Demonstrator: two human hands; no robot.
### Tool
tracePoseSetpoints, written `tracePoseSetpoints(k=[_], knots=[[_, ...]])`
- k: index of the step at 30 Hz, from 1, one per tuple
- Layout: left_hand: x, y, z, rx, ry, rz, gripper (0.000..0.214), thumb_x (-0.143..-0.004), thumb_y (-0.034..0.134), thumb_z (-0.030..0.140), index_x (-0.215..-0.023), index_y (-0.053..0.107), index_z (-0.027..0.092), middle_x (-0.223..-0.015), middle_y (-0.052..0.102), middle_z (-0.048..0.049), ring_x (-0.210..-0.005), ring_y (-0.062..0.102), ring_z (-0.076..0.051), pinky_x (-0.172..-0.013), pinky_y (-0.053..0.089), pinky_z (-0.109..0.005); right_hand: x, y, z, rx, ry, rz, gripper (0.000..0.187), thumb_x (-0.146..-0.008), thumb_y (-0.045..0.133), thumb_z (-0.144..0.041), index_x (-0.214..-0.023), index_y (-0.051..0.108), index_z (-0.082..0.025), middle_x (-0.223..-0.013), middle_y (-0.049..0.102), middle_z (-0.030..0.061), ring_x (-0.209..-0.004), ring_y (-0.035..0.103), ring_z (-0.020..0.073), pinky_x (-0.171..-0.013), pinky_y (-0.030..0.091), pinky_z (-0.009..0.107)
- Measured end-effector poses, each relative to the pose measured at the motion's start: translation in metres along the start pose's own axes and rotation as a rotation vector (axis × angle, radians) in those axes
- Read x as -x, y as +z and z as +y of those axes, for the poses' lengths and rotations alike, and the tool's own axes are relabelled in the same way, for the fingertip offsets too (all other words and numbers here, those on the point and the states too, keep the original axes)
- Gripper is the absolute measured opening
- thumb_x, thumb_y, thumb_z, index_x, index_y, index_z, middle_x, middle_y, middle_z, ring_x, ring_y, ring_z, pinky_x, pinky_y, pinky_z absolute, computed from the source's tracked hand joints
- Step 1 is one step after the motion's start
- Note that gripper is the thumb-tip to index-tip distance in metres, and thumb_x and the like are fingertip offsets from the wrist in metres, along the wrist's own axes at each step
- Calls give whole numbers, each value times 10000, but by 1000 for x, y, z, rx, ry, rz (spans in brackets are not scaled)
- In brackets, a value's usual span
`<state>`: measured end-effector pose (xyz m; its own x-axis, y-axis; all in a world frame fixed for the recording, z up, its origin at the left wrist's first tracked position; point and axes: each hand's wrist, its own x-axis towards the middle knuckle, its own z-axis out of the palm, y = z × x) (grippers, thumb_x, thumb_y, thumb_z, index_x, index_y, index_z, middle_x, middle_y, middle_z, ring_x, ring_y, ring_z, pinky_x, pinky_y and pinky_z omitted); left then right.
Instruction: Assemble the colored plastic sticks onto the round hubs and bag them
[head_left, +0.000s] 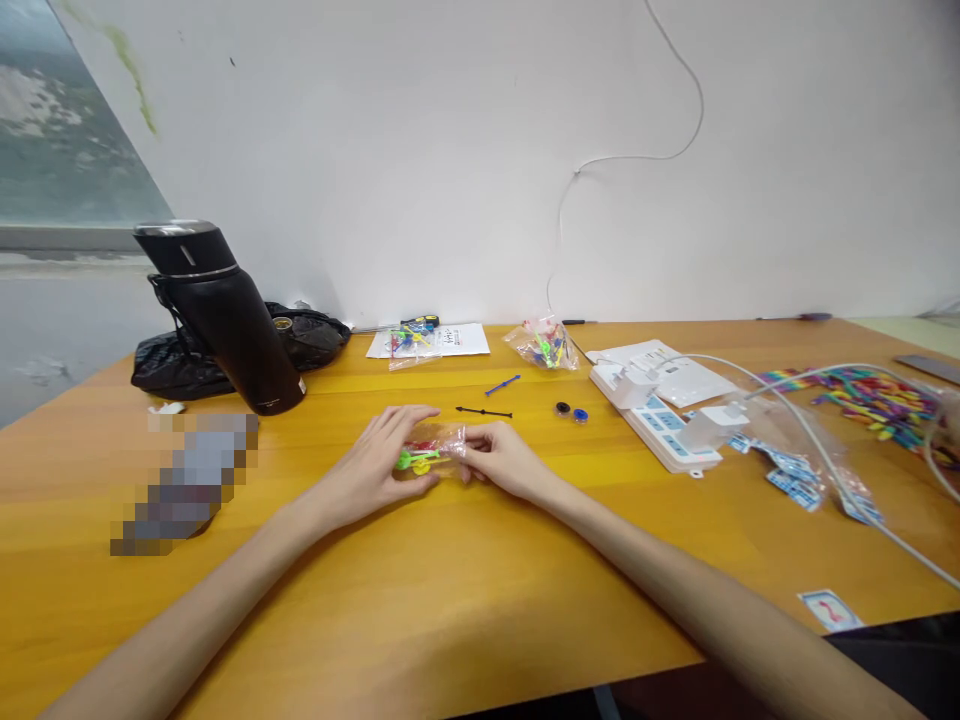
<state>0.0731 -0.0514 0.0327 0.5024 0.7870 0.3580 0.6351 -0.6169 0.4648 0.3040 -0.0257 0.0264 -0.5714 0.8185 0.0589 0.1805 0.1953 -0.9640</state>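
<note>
In the head view, the small clear bag lay on the wooden bench, right in the middle, between the two hands. It was longer from side to side than from front to back. One end pointed to the left hand and the other end pointed to the right hand.

The bag was thin, see-through and shiny, with crinkles near its right end. Bright bits showed inside: a green piece at the left, a yellow piece close to it, and some red behind them. The green piece had a round part at its left and a thin part that stretched to the right.

The right hand's grip was pinched on the bag's right end, thumb and fingers squeezing the plastic. The left hand's grip was wide apart, with fingers on the far side of the bag and the thumb on the near side. I could not tell how much it touched the bag.

Just behind the bag was a thin black stick, also lying side to side. A blue stick lay slanted behind that. To their right sat a black disc and a blue disc, side by side.
</note>
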Motion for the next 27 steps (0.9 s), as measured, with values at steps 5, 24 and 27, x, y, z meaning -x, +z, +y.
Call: tracePoseSetpoints(k=[5,24,27], knots=[[-4,-3,-20,-187,-7,93,458,-973,607,421,-1406,505,312,-1453,538,-70,-1325,458,-290,-1090,376,-452,-4,-9,-2,-27,-4,110,365,-952,572,-504,-946,692,-160,-638,602,-16,-516,473,95,-496,342,217],[2,-12,-78,-340,-333,180,598,-1002,428,381,-1579,350,248,-1639,374,-90,-1515,306,-315,-1194,305,-552,-2,-13,6,403,-95,137,232,-985,484,-265,-1038,697,-191,-746,702,18,-684,639,159,-679,467,261],[3,-11,-77,-404,-454,117,617,-1017,371,423,-1613,261,310,-1688,256,-69,-1536,243,-358,-1147,299,-634,-5,-25,9,674,-208,299,216,-968,485,-202,-1002,698,-197,-993,708,63,-904,640,191,-836,471,305]])
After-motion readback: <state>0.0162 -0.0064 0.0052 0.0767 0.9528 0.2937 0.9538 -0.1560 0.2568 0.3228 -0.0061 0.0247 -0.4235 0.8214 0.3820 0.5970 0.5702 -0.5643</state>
